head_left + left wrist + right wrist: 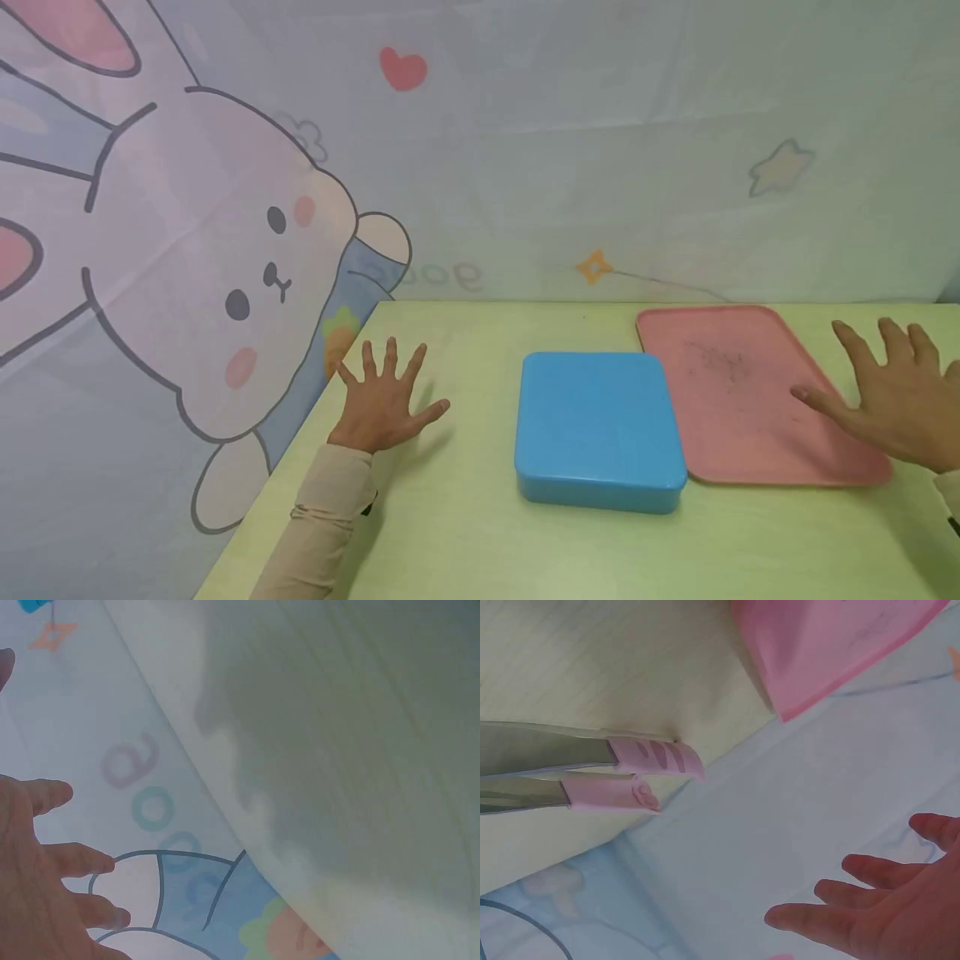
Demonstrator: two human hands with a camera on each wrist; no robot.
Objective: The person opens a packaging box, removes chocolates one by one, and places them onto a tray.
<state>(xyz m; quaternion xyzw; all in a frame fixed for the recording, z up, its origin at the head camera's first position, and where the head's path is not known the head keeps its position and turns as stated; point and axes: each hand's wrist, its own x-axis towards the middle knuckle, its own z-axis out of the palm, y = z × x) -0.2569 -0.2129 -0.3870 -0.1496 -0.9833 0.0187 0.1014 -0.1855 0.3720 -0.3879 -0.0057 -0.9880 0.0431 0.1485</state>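
In the head view the left hand [381, 407] hovers over the left part of the table with its fingers spread and holds nothing. To its right a blue lidded box [600, 421] with rounded corners sits on the table. Behind and beside the box lies a pink tray [757, 442] with dark marks on its surface. My right hand [900, 404], fingers also spread, overlaps the tray's right edge in this view and grips nothing. Metal tongs with pink tips [656, 757] show on the table in the right wrist view, apart from that hand.
The pale yellow-green table [450, 525] ends at the back against a hanging cloth [540, 167]. A large rabbit [225, 250] is printed on the cloth at the left, where the table's side edge runs.
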